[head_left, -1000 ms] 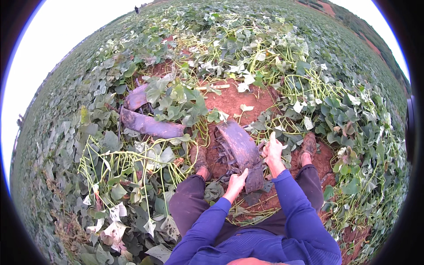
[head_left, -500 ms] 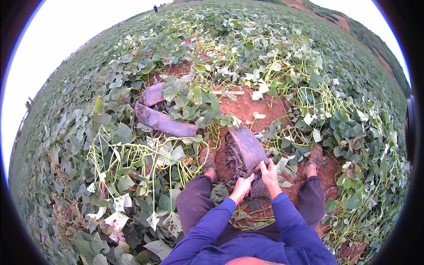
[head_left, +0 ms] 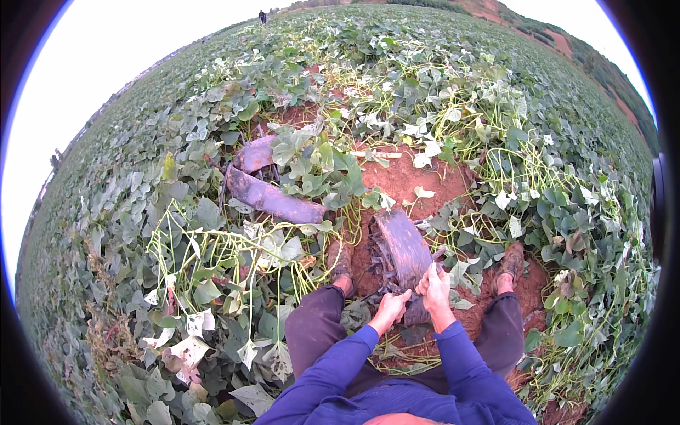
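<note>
A dark, muddy curved panel (head_left: 405,244) with dark spiky or finned bits along its left side sits on the reddish soil between my feet. My left hand (head_left: 389,312) is closed at its lower left edge, the fingertips against dark bits there; exactly what they pinch is hidden. On the right edge, my right hand (head_left: 435,292) is closed with thumb and finger together, close beside a small dark piece sticking out of the panel. Whatever lies within its fingers does not show.
Two similar dark curved pieces (head_left: 273,200) lie among leaves ahead to the left. Leafy green vines (head_left: 212,244) with pale stems spread around. Bare red soil (head_left: 407,177) shows ahead. My muddy left shoe (head_left: 341,261) and right shoe (head_left: 510,263) flank the panel. A distant person (head_left: 263,17) stands far off.
My right hand has turned and closed more tightly at the panel's right edge, slightly lower. My left hand stays near the lower left edge. The whole view has shifted slightly.
</note>
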Demonstrator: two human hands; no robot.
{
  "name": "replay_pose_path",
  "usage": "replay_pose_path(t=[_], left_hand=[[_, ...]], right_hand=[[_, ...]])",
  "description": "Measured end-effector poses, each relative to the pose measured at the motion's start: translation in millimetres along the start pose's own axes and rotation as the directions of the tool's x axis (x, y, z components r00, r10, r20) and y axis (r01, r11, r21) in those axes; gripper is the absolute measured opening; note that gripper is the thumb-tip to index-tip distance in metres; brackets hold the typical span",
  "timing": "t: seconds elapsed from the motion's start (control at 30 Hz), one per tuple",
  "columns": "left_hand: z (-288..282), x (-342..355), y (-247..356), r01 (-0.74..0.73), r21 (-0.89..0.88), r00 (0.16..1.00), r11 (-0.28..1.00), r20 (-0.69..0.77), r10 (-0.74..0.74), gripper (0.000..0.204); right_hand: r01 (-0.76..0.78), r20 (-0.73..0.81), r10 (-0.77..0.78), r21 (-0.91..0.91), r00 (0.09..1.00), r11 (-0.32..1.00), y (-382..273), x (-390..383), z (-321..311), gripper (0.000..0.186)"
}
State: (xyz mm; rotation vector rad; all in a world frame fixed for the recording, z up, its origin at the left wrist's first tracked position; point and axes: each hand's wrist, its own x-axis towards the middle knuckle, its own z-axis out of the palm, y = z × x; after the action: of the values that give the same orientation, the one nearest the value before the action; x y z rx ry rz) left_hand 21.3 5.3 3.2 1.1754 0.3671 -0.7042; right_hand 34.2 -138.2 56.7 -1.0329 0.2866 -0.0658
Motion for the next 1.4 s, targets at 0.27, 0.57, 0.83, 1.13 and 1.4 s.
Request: replay_pose_path(t=[0.27,0.57,0.83,1.13,1.4], left_hand=[[-1,15,-15,-0.153,0.218,0.988,0.964,0.005,0.155,0.053],[10,2,5,-0.081,0.026,0.995,0.996,0.057,0.079,0.053],[21,0,10,-0.03,-0.059,0.985,0.998,0.17,0.039,0.065],[19,-40,6,0.019,-0.197,0.996,0.98,-0.078,-0.035,0.063],[8,-52,12,-0.021,-0.049,0.99,0.999,-0.141,0.014,0.062]], right_hand=[[0.154,0.172,-0.095,-0.374,0.981,0.915,-1,-29,22,0.018],[0.01,-0.083,-0.014,-0.051,0.996,0.999,-26,11,25,0.035],[-0.097,-0.589,0.226,0.243,0.776,0.965,-49,100,-62,0.043],[-0.186,-0.603,0.322,0.279,0.729,0.942,-32,121,-51,0.027],[-0.137,-0.522,0.301,0.329,0.798,0.934,-17,113,-67,0.033]])
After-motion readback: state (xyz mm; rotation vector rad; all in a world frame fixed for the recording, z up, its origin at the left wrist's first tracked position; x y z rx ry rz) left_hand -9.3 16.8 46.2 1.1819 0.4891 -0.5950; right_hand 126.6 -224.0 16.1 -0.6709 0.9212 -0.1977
